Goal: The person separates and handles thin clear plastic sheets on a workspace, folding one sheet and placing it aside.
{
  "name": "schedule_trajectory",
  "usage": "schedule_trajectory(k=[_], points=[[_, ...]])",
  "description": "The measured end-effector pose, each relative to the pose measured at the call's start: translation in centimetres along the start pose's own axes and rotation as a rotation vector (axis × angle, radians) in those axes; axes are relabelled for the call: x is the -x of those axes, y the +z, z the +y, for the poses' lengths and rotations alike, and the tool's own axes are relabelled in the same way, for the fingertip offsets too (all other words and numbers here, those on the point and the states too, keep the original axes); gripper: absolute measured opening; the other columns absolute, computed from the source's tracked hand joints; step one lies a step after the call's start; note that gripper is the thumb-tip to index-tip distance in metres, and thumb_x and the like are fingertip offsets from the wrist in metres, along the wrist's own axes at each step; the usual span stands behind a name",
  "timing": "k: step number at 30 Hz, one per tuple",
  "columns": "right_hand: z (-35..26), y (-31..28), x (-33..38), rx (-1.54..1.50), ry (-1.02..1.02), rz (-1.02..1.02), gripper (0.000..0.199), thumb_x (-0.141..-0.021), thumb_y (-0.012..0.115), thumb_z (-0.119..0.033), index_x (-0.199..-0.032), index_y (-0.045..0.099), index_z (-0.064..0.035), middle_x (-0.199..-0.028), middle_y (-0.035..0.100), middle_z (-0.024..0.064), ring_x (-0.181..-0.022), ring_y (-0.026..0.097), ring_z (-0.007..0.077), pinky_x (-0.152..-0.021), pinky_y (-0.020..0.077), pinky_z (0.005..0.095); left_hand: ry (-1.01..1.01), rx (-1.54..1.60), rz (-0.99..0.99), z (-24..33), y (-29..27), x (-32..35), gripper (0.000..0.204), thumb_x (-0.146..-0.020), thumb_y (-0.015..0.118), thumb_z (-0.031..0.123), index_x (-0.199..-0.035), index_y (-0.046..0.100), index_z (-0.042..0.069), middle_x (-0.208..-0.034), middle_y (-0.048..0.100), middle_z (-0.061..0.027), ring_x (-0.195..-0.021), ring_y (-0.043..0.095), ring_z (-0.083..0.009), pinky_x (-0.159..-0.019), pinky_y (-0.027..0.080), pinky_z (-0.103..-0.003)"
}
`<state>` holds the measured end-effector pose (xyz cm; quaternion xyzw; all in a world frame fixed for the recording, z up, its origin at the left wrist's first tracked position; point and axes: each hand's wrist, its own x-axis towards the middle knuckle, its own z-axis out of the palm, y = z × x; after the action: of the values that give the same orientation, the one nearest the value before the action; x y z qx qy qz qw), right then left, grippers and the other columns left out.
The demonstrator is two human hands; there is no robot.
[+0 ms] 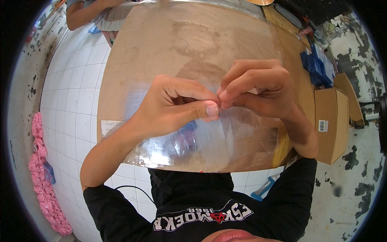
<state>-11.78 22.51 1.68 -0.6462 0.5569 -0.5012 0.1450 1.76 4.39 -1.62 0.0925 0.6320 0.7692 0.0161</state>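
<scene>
Above the table, my left hand (173, 107) and my right hand (262, 88) meet fingertip to fingertip. Each is closed in a pinch, thumb against fingers. Whatever lies between the fingertips is too small or too hidden to name. Below them, clear plastic bags or sheets (211, 139) spread over the near part of the brown, plastic-covered tabletop (149, 44), shining with glare. Something blue (187, 128) shows through the plastic under my left hand.
An open cardboard box (332, 121) and a blue package (317, 66) stand at the right. Another person's arm (82, 16) reaches in at the far left. Pink bundled packets (40, 161) hang along the left wall. White floor tiles (74, 97) lie beside the table.
</scene>
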Motion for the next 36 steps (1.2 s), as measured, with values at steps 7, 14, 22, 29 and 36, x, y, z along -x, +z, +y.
schedule_trajectory(k=[7, 14, 22, 29, 36], points=[[0.1, 0.0, 0.0, 0.005, -0.040, 0.001, 0.014, -0.074, 0.075, 0.007, -0.086, 0.071, 0.0013, -0.082, 0.066, 0.0127, -0.070, 0.065, 0.0166, -0.058, 0.0502, 0.0248, -0.071, 0.123, -0.025, -0.2, -0.3, -0.1, 0.019, -0.087, 0.072, 0.015, -0.092, 0.072, -0.003, -0.082, 0.070, -0.0086, -0.074, 0.065, -0.0117, -0.068, 0.053, -0.024], [0.0, 0.4, 0.0, 0.163, -0.060, 0.004, 0.016, -0.073, 0.074, 0.006, -0.088, 0.071, -0.0001, -0.082, 0.065, 0.0098, -0.069, 0.064, 0.0169, -0.057, 0.0488, 0.0249, -0.134, 0.186, 0.023, -0.2, -0.4, -0.1, 0.014, -0.088, 0.068, 0.008, -0.096, 0.070, -0.003, -0.085, 0.070, -0.0115, -0.076, 0.068, -0.0141, -0.069, 0.057, -0.026], [0.0, 0.6, -0.4, 0.471, -0.188, -0.041, 0.015, -0.072, 0.072, -0.001, -0.085, 0.067, -0.0043, -0.090, 0.065, 0.0089, -0.082, 0.062, 0.0232, -0.068, 0.0487, 0.0309, -0.111, 0.108, 0.147, -1.0, -0.6, -0.3, 0.007, -0.090, 0.057, 0.004, -0.091, 0.060, -0.001, -0.085, 0.069, -0.0126, -0.073, 0.069, -0.0173, -0.067, 0.058, -0.029], [3.5, -6.2, 0.5, -0.378, 0.107, 0.408, 0.015, -0.100, 0.046, -0.015, -0.109, 0.052, -0.0041, -0.113, 0.061, 0.0174, -0.113, 0.057, 0.0286, -0.101, 0.0441, 0.0410, -0.095, 0.233, 0.452, -0.1, -2.3, -0.7, 0.008, -0.090, 0.052, 0.009, -0.089, 0.054, 0.001, -0.086, 0.068, -0.0154, -0.072, 0.068, -0.0191, -0.065, 0.057, -0.030], [7.1, -20.6, 6.8, -0.757, -0.040, 0.825, 0.023, -0.100, 0.043, -0.021, -0.102, 0.052, 0.0006, -0.101, 0.059, 0.0154, -0.099, 0.058, 0.0287, -0.096, 0.0468, 0.0467, -0.037, 0.066, 0.438, 1.0, -2.2, -0.8, 0.005, -0.089, 0.052, 0.006, -0.086, 0.052, 0.002, -0.086, 0.068, -0.0163, -0.073, 0.068, -0.0188, -0.067, 0.058, -0.030]])
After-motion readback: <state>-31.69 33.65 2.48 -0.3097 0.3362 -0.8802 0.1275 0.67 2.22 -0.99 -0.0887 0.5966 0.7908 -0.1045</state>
